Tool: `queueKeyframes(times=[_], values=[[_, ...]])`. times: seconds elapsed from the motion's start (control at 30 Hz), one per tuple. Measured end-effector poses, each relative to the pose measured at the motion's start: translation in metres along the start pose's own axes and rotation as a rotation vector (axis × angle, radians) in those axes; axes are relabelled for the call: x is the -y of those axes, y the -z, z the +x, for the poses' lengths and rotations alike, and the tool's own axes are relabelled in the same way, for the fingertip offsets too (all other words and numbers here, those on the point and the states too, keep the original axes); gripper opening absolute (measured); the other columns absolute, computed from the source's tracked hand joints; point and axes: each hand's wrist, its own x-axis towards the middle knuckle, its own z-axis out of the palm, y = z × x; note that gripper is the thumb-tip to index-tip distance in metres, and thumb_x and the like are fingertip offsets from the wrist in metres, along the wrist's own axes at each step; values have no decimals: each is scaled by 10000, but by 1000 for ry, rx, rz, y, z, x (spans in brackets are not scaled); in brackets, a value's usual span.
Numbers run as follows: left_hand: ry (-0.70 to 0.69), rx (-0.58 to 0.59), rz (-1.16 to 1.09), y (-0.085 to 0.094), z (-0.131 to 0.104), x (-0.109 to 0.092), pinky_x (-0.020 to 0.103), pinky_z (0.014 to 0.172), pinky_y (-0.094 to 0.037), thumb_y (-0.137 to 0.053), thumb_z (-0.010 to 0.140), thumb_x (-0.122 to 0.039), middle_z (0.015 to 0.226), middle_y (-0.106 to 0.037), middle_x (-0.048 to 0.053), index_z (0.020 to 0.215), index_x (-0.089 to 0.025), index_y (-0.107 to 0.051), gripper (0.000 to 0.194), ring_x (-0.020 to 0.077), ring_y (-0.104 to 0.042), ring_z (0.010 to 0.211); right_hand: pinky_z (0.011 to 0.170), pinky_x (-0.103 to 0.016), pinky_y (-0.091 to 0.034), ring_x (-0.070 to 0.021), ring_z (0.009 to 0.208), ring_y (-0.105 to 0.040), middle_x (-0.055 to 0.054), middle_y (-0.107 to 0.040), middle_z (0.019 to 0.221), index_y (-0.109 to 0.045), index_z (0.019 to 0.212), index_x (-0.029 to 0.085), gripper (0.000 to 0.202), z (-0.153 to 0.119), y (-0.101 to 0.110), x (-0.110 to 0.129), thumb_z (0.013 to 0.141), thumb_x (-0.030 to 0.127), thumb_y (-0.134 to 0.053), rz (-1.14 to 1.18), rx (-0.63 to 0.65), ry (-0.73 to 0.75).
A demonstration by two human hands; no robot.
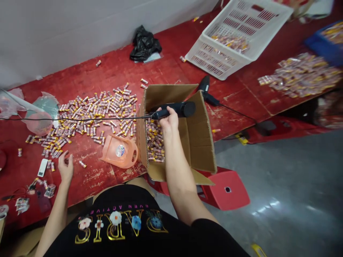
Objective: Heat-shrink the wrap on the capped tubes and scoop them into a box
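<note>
My right hand (170, 121) grips the handle of a black hair dryer (178, 109), which lies across the open cardboard box (199, 132). Inside the box, on its left side, are many small yellow-capped tubes (155, 142). Fingers curved and apart, my left hand (65, 166) rests at the near edge of the large spread of similar tubes (93, 110) on the red table (93, 178); nothing shows in it. Between my hands, against the box, lies an orange plastic scoop (118, 151).
A white crate (219, 64) with tubes stands at the back right, near another heap (302, 75). A second black dryer (205, 85) lies behind the box. A black bag (144, 43) is near the wall; a red stool (227, 189) stands below. The dryer's cord crosses the tubes leftward.
</note>
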Motion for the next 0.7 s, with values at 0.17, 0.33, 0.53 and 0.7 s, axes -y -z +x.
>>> queueKeyframes(times=[0.17,0.33,0.53,0.7], values=[[-8,10,14,0,-1,2,355,809,-538,-575,887,-537,1151,-645,134,1180,-148,-660,495,180,-606,831,598,-212,-606,-91,717,-615,-19,-576,864,-483,910,180,52,-15,-8,9,945,143,-476,83,-32,-211],[-14,31,17,-1,0,1,372,828,-540,-567,881,-584,1131,-635,126,1153,-156,-654,514,182,-606,825,584,-219,-603,-92,707,-601,-12,-567,850,-485,910,182,69,-22,-19,11,950,131,-462,51,-15,-248],[-59,42,40,0,1,-4,341,809,-525,-573,887,-526,1146,-651,128,1168,-157,-660,471,168,-596,813,556,-156,-565,-63,625,-565,30,-531,755,-461,834,195,150,-36,-19,16,956,108,-464,65,-132,-149],[-67,51,63,1,2,-1,332,773,-518,-568,882,-511,1156,-648,137,1186,-140,-653,487,166,-590,799,567,-212,-593,-89,611,-584,33,-547,703,-473,805,197,193,-65,6,21,897,28,-486,-14,-114,-134]])
